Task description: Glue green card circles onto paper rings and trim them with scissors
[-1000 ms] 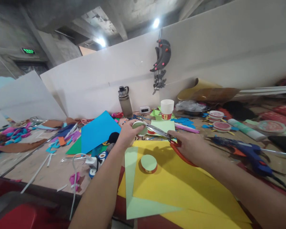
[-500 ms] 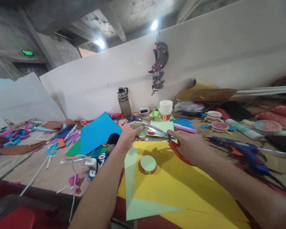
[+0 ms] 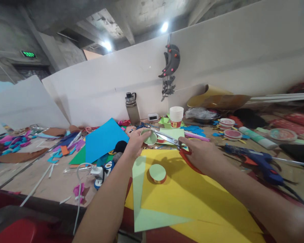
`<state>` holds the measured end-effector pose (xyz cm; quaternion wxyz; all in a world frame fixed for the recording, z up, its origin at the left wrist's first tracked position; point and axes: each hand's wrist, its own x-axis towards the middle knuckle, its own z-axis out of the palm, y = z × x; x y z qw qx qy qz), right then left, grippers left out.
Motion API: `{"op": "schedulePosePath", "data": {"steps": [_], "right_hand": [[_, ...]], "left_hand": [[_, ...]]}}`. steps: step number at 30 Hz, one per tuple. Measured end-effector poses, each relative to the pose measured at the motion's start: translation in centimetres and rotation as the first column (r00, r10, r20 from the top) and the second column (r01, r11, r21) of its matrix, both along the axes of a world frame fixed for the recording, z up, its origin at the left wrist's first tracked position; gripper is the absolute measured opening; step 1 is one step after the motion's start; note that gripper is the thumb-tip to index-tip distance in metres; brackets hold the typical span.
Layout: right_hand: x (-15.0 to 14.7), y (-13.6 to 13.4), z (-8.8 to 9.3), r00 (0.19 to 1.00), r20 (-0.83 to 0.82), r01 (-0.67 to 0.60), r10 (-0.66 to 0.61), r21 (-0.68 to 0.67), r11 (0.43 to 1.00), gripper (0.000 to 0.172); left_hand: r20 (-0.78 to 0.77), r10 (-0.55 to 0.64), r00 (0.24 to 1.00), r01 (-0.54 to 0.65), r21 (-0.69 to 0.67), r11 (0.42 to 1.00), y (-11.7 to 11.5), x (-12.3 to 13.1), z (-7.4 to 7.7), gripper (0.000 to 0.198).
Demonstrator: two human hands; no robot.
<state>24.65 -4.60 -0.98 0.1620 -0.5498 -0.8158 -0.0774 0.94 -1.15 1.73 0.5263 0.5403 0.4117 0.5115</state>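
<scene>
My left hand (image 3: 136, 143) pinches a round pale green paper piece (image 3: 151, 138) with a whitish rim. My right hand (image 3: 199, 152) is wrapped round the red handles of a pair of scissors (image 3: 170, 139). The blades point left and reach the edge of the round piece; whether they touch it I cannot tell. Below the hands, a short cut paper cup piece (image 3: 157, 173) topped with a pale green disc rests on yellow paper (image 3: 190, 199). A pale green sheet (image 3: 152, 221) shows from under the yellow one.
Stacked white paper cups (image 3: 176, 116) and a grey bottle (image 3: 133, 109) stand at the back. A blue glue gun (image 3: 259, 162) lies right, near decorated round pieces (image 3: 232, 134). Left are a blue sheet (image 3: 103, 138), a power strip with a white plug (image 3: 96, 172), and coloured scraps.
The scissors and the round green piece have shifted only slightly, and the piece is turned a little in my left hand. The cup piece on the yellow paper stays put.
</scene>
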Motion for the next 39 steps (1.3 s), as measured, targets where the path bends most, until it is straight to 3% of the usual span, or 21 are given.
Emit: {"op": "schedulePosePath", "data": {"steps": [5,13,26,39], "right_hand": [[-0.1,-0.1,0.2,0.999,-0.032,0.003,-0.003,0.005,1.0,0.03],[-0.1,-0.4,0.3,0.995,0.086,0.045,-0.051,0.071,0.996,0.028],[-0.7,0.2,-0.7,0.999,-0.054,0.0,-0.004,-0.067,0.998,0.035],[-0.6,0.0,-0.7,0.996,0.082,0.026,-0.024,-0.031,0.999,0.034]], "left_hand": [[-0.034,0.019,0.999,-0.019,0.007,1.0,0.0,0.0,-0.1,0.038],[-0.062,-0.033,0.998,0.032,-0.025,0.999,0.3,-0.3,-0.4,0.038],[-0.068,0.026,0.997,-0.03,-0.058,0.998,0.5,-0.5,-0.5,0.035],[-0.074,-0.008,0.997,0.003,-0.075,0.997,1.0,-0.4,-1.3,0.034]]}}
